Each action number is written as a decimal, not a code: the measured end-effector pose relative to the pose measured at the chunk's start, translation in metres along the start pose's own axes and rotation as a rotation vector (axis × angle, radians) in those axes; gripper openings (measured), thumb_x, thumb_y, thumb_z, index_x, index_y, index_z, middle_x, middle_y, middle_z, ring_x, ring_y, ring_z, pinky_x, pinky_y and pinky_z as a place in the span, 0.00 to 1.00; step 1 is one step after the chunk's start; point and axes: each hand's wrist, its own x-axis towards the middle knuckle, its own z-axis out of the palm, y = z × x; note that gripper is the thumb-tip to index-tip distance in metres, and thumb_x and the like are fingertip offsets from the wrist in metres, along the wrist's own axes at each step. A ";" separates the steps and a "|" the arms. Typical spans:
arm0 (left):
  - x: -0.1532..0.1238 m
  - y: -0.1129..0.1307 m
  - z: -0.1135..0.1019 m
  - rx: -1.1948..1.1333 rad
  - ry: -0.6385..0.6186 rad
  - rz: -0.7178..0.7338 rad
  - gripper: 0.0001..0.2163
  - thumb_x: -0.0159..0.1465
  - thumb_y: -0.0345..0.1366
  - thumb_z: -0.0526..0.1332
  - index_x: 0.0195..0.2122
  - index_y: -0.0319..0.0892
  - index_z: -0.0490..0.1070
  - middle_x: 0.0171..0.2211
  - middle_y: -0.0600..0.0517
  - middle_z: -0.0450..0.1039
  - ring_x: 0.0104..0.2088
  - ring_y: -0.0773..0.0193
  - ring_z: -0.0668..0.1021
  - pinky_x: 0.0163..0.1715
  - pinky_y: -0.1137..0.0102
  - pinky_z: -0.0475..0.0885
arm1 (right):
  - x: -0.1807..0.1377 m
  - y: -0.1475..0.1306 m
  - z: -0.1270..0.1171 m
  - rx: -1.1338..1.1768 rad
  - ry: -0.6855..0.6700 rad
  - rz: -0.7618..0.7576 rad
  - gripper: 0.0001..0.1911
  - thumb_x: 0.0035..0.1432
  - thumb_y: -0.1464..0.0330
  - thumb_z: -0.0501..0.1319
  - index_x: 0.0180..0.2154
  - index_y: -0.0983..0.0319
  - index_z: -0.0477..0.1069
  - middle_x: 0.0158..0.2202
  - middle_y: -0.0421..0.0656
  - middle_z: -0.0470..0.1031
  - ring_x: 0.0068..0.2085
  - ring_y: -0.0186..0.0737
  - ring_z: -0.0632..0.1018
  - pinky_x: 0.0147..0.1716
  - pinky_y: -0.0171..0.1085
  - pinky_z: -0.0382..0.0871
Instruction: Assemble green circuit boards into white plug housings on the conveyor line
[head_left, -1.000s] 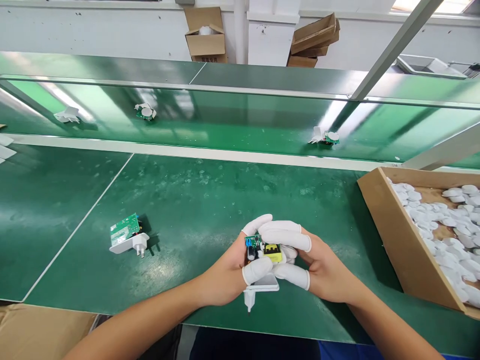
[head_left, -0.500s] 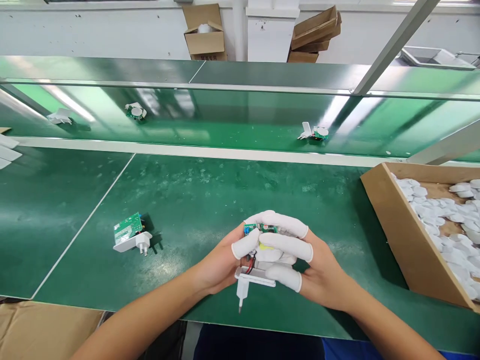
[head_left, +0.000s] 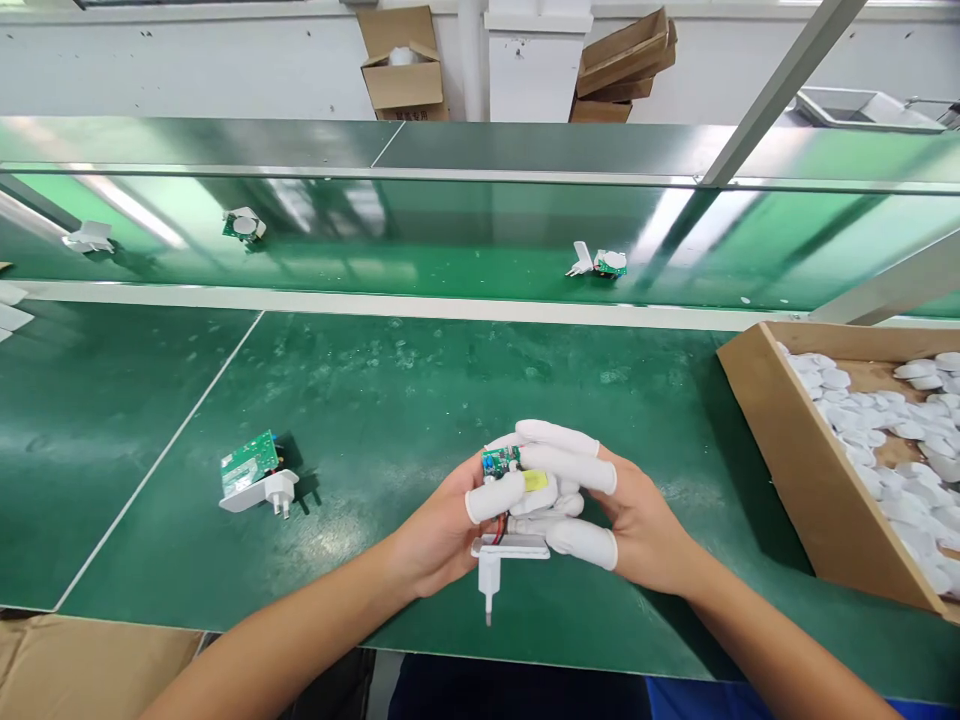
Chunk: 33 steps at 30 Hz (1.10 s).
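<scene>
Head view: left hand (head_left: 439, 530) and right hand (head_left: 649, 530) closed together, gripping green circuit board (head_left: 500, 461) above white plug housing (head_left: 510, 547); white finger cots (head_left: 495, 497) on fingers. All held over green desk (head_left: 420, 380), toward front edge. Second board-and-plug unit (head_left: 251, 470) lying left of hands; cardboard tray (head_left: 795, 470) of white caps (head_left: 900, 470) at right edge.

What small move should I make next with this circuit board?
Probably press the green circuit board down into the white plug casing, since your left hand and right hand hold it above the casing and it looks not yet seated.
</scene>
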 end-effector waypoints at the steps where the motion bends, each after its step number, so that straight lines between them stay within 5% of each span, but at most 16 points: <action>1: 0.000 0.000 0.000 0.015 0.004 0.008 0.20 0.54 0.37 0.66 0.48 0.42 0.68 0.38 0.46 0.77 0.33 0.61 0.79 0.31 0.71 0.73 | 0.000 -0.001 0.000 0.106 -0.024 0.048 0.28 0.56 0.70 0.62 0.57 0.50 0.59 0.57 0.44 0.65 0.53 0.44 0.71 0.49 0.43 0.69; 4: 0.001 -0.003 -0.002 0.089 0.013 -0.009 0.21 0.54 0.34 0.66 0.49 0.44 0.66 0.42 0.45 0.76 0.36 0.57 0.80 0.32 0.68 0.74 | 0.000 0.000 0.002 0.373 -0.018 0.171 0.27 0.59 0.68 0.58 0.59 0.50 0.55 0.52 0.43 0.70 0.49 0.41 0.74 0.46 0.42 0.71; 8: 0.002 -0.006 -0.003 0.191 0.071 0.020 0.19 0.54 0.31 0.66 0.46 0.46 0.67 0.40 0.48 0.77 0.36 0.60 0.80 0.32 0.71 0.75 | 0.000 0.005 0.009 0.347 0.050 0.248 0.22 0.60 0.69 0.57 0.56 0.53 0.60 0.47 0.42 0.73 0.42 0.36 0.76 0.42 0.38 0.73; 13: 0.001 -0.002 0.002 0.264 0.070 0.071 0.16 0.54 0.32 0.66 0.44 0.42 0.68 0.31 0.50 0.77 0.28 0.63 0.80 0.29 0.70 0.76 | 0.000 0.005 0.008 0.446 -0.018 0.229 0.24 0.61 0.67 0.56 0.58 0.54 0.58 0.37 0.41 0.77 0.29 0.31 0.76 0.32 0.35 0.74; 20: 0.000 -0.001 0.001 0.272 -0.006 0.105 0.18 0.53 0.30 0.67 0.44 0.41 0.68 0.29 0.50 0.77 0.27 0.64 0.79 0.27 0.72 0.76 | 0.002 -0.007 0.005 0.470 -0.041 0.234 0.21 0.61 0.68 0.56 0.56 0.54 0.61 0.51 0.43 0.72 0.47 0.40 0.76 0.44 0.40 0.73; 30: 0.000 0.002 0.000 0.237 -0.072 0.067 0.25 0.49 0.34 0.70 0.48 0.44 0.68 0.36 0.49 0.77 0.34 0.60 0.80 0.31 0.71 0.76 | -0.001 -0.001 0.008 0.419 0.024 0.203 0.18 0.61 0.67 0.56 0.53 0.53 0.65 0.47 0.42 0.74 0.39 0.36 0.77 0.33 0.33 0.74; 33: -0.001 0.001 -0.002 0.190 -0.049 0.069 0.24 0.54 0.38 0.66 0.53 0.46 0.65 0.41 0.47 0.76 0.36 0.57 0.80 0.33 0.69 0.76 | -0.002 0.001 0.007 0.420 -0.003 0.165 0.19 0.62 0.68 0.55 0.55 0.53 0.63 0.48 0.42 0.73 0.39 0.34 0.77 0.38 0.34 0.73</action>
